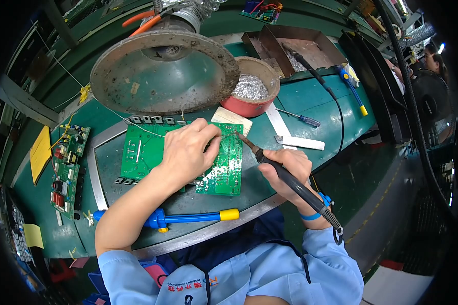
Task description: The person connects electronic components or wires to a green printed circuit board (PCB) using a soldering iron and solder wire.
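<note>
Left grip (191,147): pinches thin wire (228,134)
Right grip (290,170): wraps soldering iron (306,194)
Iron tip (245,140): near board's far edge, left of right grip
Green board (223,178): beneath left grip, on counter (259,190)

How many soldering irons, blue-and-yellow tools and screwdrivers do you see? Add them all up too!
Soldering irons: 2
Blue-and-yellow tools: 2
Screwdriver: 1
Total: 5
</note>
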`<control>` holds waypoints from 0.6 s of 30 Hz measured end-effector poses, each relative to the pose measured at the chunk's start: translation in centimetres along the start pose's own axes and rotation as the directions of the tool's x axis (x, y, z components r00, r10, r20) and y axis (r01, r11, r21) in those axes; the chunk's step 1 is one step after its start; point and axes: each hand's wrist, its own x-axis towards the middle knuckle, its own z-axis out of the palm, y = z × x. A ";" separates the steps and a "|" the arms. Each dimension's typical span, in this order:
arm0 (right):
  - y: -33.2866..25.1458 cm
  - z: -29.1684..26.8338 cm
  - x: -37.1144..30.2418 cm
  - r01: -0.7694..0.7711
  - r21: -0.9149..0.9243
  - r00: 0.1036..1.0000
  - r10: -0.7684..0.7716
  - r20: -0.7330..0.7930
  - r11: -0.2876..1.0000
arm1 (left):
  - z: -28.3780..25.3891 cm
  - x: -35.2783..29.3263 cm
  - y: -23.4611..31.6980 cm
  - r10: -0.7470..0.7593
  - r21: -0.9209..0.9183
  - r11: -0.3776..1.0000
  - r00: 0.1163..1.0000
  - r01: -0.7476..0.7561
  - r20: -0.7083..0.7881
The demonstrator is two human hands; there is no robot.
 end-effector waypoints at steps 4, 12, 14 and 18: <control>0.0 -0.1 0.1 -0.001 -0.011 1.000 0.001 -0.001 1.000 | 0.0 0.0 -0.2 0.003 0.004 1.000 1.000 -0.003 -0.003; 0.2 0.0 0.4 0.000 -0.043 1.000 -0.001 -0.024 0.999 | 0.0 0.0 -0.2 0.006 0.004 1.000 1.000 -0.006 -0.013; 0.2 0.0 0.3 0.004 -0.041 0.999 -0.005 -0.031 0.999 | 0.0 0.0 -0.2 0.006 0.001 1.000 1.000 -0.006 -0.013; 0.1 0.0 0.3 -0.068 -0.071 0.998 0.066 -0.025 0.995 | -0.1 0.0 -0.1 0.002 0.009 1.000 1.000 -0.002 -0.007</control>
